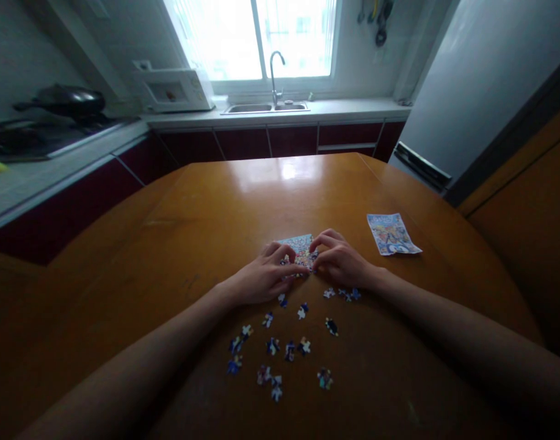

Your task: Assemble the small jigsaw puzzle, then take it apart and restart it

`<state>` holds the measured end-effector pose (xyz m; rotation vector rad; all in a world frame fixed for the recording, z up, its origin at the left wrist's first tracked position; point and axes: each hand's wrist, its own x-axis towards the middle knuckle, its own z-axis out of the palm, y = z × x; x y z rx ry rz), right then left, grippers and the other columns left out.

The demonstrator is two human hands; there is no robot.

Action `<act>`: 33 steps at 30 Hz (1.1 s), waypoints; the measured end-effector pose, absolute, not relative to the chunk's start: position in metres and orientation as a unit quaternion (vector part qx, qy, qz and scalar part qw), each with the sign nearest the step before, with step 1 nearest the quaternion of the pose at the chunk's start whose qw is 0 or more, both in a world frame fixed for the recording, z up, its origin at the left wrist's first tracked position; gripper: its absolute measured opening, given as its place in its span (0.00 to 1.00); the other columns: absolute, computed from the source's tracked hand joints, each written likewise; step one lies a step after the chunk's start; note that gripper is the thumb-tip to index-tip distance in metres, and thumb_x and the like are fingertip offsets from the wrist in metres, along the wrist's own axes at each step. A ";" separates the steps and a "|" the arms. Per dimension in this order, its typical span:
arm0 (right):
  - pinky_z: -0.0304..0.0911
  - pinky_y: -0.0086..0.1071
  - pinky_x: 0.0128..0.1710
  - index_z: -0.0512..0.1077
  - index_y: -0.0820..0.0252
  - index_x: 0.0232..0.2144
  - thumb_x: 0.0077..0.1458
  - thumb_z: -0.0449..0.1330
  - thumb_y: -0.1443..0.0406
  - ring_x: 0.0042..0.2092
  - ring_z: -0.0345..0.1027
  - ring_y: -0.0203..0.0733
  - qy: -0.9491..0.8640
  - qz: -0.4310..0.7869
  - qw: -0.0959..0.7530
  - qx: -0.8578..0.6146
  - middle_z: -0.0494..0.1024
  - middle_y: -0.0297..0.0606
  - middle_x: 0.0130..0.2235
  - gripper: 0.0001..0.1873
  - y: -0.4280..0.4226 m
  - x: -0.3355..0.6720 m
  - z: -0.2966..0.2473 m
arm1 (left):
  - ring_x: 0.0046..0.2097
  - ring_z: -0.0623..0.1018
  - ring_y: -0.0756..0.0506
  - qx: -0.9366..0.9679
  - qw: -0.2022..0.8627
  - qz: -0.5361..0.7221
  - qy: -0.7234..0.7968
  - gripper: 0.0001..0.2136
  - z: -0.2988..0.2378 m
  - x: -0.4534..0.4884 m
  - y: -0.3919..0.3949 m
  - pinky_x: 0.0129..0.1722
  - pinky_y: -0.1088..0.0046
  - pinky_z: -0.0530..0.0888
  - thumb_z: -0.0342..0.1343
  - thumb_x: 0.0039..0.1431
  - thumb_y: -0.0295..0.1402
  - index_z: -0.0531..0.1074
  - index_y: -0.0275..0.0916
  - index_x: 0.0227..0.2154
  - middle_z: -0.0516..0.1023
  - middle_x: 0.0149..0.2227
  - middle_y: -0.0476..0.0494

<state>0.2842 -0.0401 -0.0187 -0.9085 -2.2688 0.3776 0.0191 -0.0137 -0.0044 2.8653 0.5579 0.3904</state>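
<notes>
A partly joined jigsaw puzzle (pixel 298 245) lies in the middle of the wooden table (pixel 206 208). My left hand (pixel 265 275) rests on its left side, fingers curled and tips pressed on the pieces. My right hand (pixel 339 260) comes in from the right, fingers bent and pinched at the puzzle's lower right edge. What the fingertips hold is too small to name. Several loose puzzle pieces (pixel 280 348) are scattered on the table between my forearms, close to me.
A printed picture sheet (pixel 392 233) lies on the table to the right of my hands. Beyond the table runs a kitchen counter with a sink (pixel 264 107), a microwave (pixel 174 90) and a wok (pixel 69 101) on the stove. A fridge (pixel 472 91) stands at the right.
</notes>
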 end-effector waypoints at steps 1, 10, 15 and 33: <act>0.60 0.45 0.52 0.81 0.51 0.28 0.51 0.61 0.76 0.49 0.62 0.47 -0.867 0.144 0.327 -0.347 0.76 0.36 0.44 0.15 -0.040 0.284 -0.019 | 0.54 0.62 0.39 0.968 0.099 0.133 0.188 0.17 -0.004 0.019 -0.014 0.58 0.55 0.68 0.53 0.66 0.31 0.71 0.54 0.55 0.66 0.51 0.42; 0.61 0.44 0.51 0.81 0.51 0.28 0.52 0.60 0.76 0.49 0.62 0.46 -0.866 0.146 0.330 -0.347 0.77 0.37 0.43 0.15 -0.040 0.285 -0.019 | 0.53 0.63 0.40 0.964 0.110 0.131 0.202 0.17 -0.001 0.019 -0.016 0.58 0.56 0.68 0.52 0.67 0.31 0.71 0.52 0.56 0.66 0.52 0.42; 0.61 0.45 0.51 0.81 0.51 0.28 0.53 0.60 0.76 0.48 0.63 0.46 -0.865 0.148 0.326 -0.351 0.77 0.37 0.42 0.15 -0.041 0.284 -0.019 | 0.55 0.62 0.39 0.967 0.110 0.130 0.192 0.16 0.000 0.020 -0.017 0.59 0.55 0.67 0.53 0.67 0.33 0.71 0.55 0.56 0.67 0.51 0.42; 0.63 0.44 0.49 0.77 0.48 0.45 0.58 0.61 0.70 0.48 0.65 0.47 -0.889 0.109 0.349 -0.274 0.77 0.37 0.44 0.15 -0.084 0.253 0.021 | 0.55 0.62 0.38 0.961 0.101 0.146 0.211 0.18 -0.006 0.020 -0.019 0.61 0.54 0.64 0.49 0.71 0.39 0.64 0.48 0.60 0.66 0.55 0.39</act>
